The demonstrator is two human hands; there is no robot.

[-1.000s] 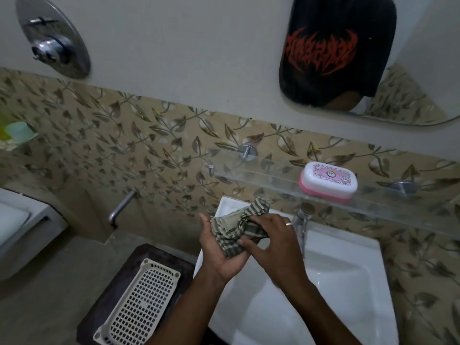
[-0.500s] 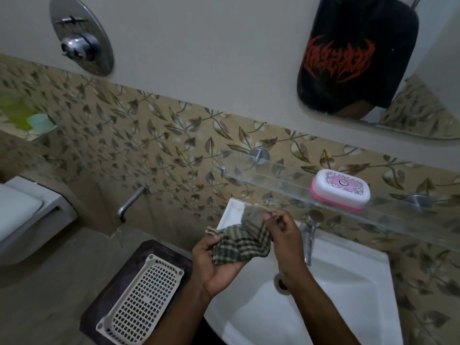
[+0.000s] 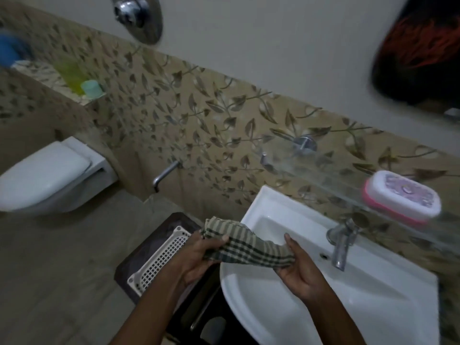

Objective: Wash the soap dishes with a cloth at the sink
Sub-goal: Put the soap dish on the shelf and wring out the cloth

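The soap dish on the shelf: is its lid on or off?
On. The soap dish sits shut on the glass shelf, its white lid covering the pink base.

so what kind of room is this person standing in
Most likely a home bathroom. A white ceramic washbasin with a chrome tap sits beside a white wall-hung toilet, and a pink-and-white lidded soap dish rests on a clear glass shelf against leaf-patterned wall tiles.
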